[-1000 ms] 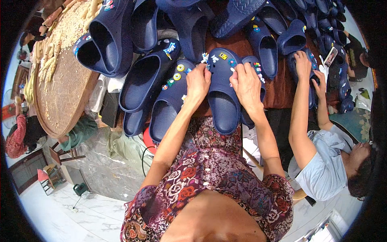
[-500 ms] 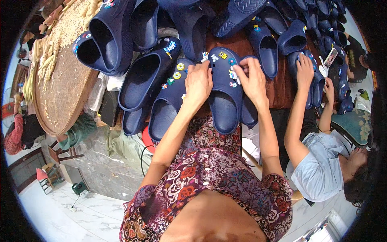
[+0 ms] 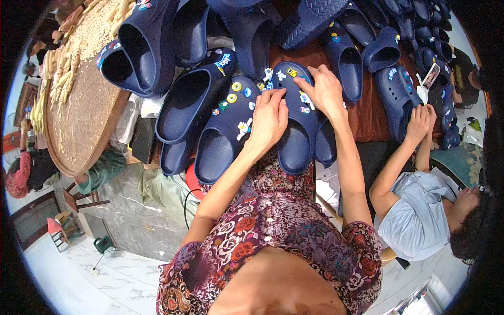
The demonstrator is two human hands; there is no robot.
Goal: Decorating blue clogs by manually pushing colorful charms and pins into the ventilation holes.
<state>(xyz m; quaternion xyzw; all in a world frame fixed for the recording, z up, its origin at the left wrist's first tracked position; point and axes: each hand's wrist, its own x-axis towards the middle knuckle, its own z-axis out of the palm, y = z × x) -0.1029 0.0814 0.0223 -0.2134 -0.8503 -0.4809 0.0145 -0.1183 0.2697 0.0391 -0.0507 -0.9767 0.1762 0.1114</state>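
A navy clog (image 3: 295,137) lies in front of me, its toe pointing away, with small coloured charms on its upper. My left hand (image 3: 269,119) is closed against the clog's left side, fingers bent over the edge of the upper. With my right hand (image 3: 324,93) I grip its right side near the toe, the thumb on the upper beside a yellow charm (image 3: 292,72). Parts of the fingers of both hands are hidden. Just left lies another navy clog (image 3: 219,149) with round yellow, green and white charms. A further clog (image 3: 325,144) shows partly beneath my right wrist.
Navy clogs (image 3: 147,58) are piled along the far side of the brown-covered table (image 3: 367,118). A round woven tray (image 3: 79,121) with corn is at the left. At the right, a person in a light blue shirt (image 3: 417,210) works near a decorated clog (image 3: 394,94).
My left hand has come down and right from between the two clogs. My right hand has shifted toward the toe. The other person's near hand has left a clog and joined their other hand.
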